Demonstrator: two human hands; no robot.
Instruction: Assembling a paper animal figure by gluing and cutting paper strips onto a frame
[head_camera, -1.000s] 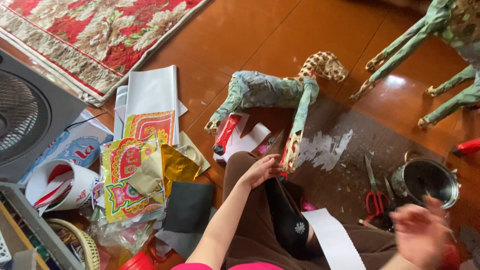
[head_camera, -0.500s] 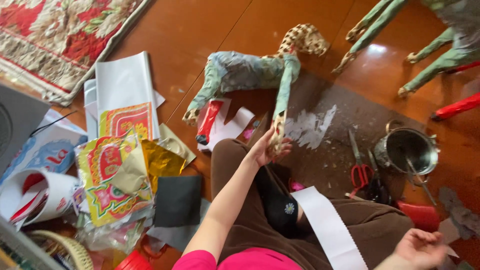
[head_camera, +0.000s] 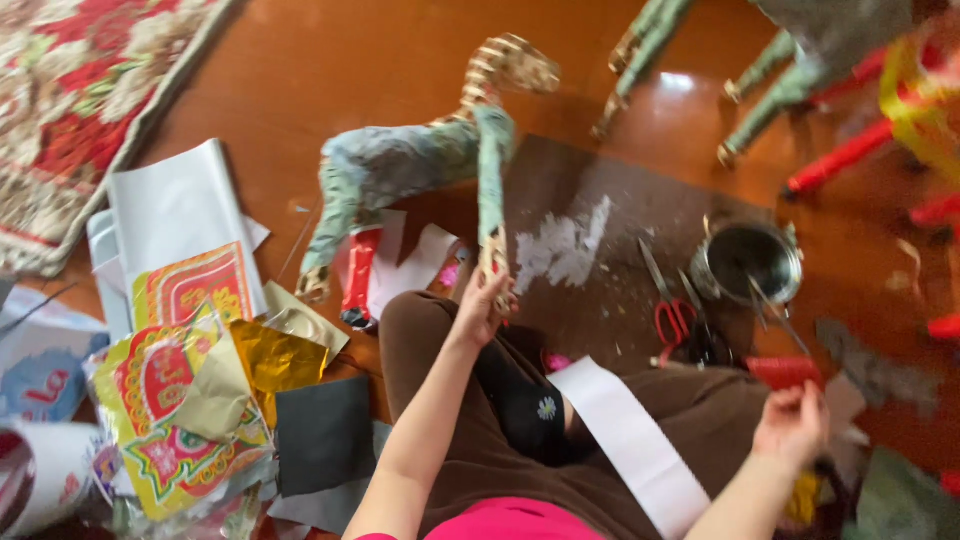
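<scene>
A paper-covered animal figure (head_camera: 400, 165) with a woven bamboo head lies on the wooden floor. My left hand (head_camera: 483, 303) is closed around the foot of its front leg, just above my knee. My right hand (head_camera: 793, 425) is at the lower right, fingers curled beside a red-handled tool (head_camera: 783, 370); whether it grips anything is unclear. A white paper strip (head_camera: 630, 445) lies across my lap. Red-handled scissors (head_camera: 672, 310) rest on a dark mat (head_camera: 600, 200) near a metal pot (head_camera: 750, 262).
Coloured printed papers (head_camera: 170, 400), gold foil (head_camera: 270, 360), black sheets (head_camera: 322, 435) and white paper (head_camera: 180, 210) pile up at the left. A patterned rug (head_camera: 70, 100) lies at the top left. More paper figures (head_camera: 790, 60) and red sticks (head_camera: 850, 155) stand at the top right.
The view has swung left and down. My left hand has taken hold of the figure's front leg. My right hand stays low at the right.
</scene>
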